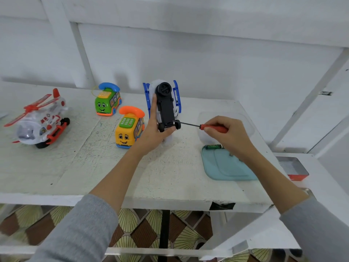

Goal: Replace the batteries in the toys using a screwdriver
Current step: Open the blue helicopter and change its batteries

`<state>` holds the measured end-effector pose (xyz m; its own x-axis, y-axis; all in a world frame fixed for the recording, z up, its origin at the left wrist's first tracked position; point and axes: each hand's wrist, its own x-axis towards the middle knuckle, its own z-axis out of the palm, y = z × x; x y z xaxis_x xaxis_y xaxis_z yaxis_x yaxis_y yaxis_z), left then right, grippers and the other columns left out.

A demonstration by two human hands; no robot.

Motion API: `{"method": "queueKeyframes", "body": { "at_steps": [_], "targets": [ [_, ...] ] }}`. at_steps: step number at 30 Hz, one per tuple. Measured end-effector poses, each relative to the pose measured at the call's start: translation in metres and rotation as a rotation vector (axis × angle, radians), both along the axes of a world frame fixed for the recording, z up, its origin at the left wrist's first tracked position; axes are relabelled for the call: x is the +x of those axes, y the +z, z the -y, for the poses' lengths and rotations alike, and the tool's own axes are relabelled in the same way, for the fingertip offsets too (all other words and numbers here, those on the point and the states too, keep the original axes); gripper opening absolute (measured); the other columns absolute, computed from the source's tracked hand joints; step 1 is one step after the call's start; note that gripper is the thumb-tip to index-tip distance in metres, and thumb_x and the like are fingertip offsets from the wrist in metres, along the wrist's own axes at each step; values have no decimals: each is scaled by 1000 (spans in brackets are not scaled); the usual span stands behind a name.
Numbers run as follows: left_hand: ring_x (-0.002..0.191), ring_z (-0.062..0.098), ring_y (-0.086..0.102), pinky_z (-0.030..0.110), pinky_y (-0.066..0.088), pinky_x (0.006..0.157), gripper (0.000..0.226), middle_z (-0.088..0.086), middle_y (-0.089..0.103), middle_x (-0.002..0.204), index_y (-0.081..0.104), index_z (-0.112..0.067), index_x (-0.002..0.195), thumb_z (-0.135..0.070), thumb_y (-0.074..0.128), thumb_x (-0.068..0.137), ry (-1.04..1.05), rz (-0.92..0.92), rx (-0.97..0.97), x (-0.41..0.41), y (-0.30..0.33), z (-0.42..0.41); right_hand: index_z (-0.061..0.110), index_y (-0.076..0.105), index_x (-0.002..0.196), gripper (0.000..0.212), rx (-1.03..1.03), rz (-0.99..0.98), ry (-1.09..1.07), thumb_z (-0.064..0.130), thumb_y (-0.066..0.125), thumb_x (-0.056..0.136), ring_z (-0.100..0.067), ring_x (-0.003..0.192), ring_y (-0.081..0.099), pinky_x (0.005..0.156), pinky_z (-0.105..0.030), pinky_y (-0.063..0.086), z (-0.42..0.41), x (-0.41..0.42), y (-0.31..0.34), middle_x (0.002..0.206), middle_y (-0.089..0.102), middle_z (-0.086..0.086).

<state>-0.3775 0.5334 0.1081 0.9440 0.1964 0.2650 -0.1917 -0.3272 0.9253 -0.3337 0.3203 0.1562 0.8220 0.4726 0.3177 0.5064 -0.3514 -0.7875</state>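
Head view: the left hand point(154, 129) grips the blue-and-white toy point(166, 104) belly-up above mid-desk; the right hand point(224, 132) pinches the screwdriver point(205, 127), its tip at the underside. Likely working a cover screw; next needs steady turning. The teal tray point(222, 167), near right, holds a battery point(213, 146).

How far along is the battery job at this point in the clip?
Early or midway, as far as one frame shows. In hand: the left hand holds the blue helicopter toy underside up, and the right hand aims the screwdriver at its black base. A battery lies on the teal tray. The red helicopter, green phone bus and yellow phone bus stand untouched.
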Motion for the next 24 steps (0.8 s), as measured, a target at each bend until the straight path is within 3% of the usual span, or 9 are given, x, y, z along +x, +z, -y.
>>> {"method": "queueKeyframes", "body": {
  "at_steps": [3, 7, 15, 19, 22, 24],
  "targets": [
    [94, -30, 48, -2, 39, 76, 98, -44, 21, 116, -14, -22, 150, 3, 59, 90, -3, 13, -8, -1, 0, 1, 7, 71, 81, 6, -4, 6, -4, 6, 65, 81, -3, 64, 51, 58, -10, 38, -4, -4, 4, 76, 68, -9],
    [100, -29, 47, 0, 40, 81, 100, -51, 18, 118, -16, -25, 149, 0, 61, 90, -5, 18, 10, 1, -2, -1, 6, 72, 82, 8, -21, 36, 16, 5, 64, 82, 0, 60, 49, 54, -7, 38, -10, -6, 7, 72, 66, -5],
    [98, -41, 29, -7, 33, 78, 99, -42, 9, 124, -15, -21, 149, -2, 62, 90, 33, 47, 42, 1, -2, 2, 10, 73, 83, 9, -112, 87, 15, 11, 64, 83, 0, 56, 48, 54, -10, 37, -14, -3, 8, 66, 63, 3],
    [111, -17, 43, -4, 36, 79, 99, -40, 13, 128, -14, -28, 148, -1, 62, 90, 34, 51, 20, 0, 0, 4, 10, 73, 80, 10, -169, 136, -13, 16, 65, 82, -8, 55, 47, 54, -18, 36, -18, -3, 14, 64, 65, -5],
    [107, -18, 47, -3, 37, 77, 98, -32, 19, 131, -12, -24, 149, 1, 61, 89, 44, 53, 13, 0, -1, 7, 11, 73, 79, 12, -219, 172, -26, 20, 66, 82, -5, 53, 46, 54, -16, 34, -23, -3, 21, 60, 62, 3],
    [97, -26, 48, -2, 39, 74, 97, -30, 24, 127, -12, -19, 150, 5, 60, 89, 52, 58, -9, 2, -2, 9, 12, 72, 77, 12, -258, 193, -43, 21, 66, 81, -4, 53, 45, 53, -17, 32, -27, -3, 26, 56, 56, 10]
  ]
}}
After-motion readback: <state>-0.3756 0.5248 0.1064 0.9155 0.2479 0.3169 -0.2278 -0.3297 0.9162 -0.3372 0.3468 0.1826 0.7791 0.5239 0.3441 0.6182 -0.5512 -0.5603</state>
